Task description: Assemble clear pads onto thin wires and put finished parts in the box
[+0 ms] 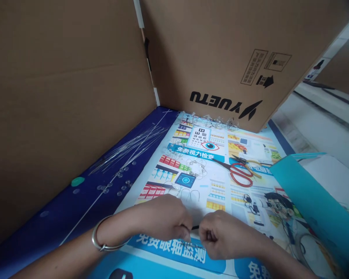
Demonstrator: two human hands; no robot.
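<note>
My left hand (165, 217), with a silver bangle (97, 236) at the wrist, is closed in a fist low in the middle. Close to its right, my right hand (221, 234) is closed too. A short dark strand (195, 227) spans the small gap between them, its ends hidden in the fingers. Both hands are over a printed poster (203, 186). Beyond them lie bent clear wire pieces (192, 193) and a ring of clear beads (197, 168). Red-handled scissors (241, 174) rest to the upper right, beside pliers with yellowish handles (254, 168).
Cardboard panels (215, 46) stand at the back and left. Straight clear strands (133, 145), loose round beads (119, 182) and a green disc (77, 181) lie on blue cloth at left. A teal-edged box (311, 205) is at right.
</note>
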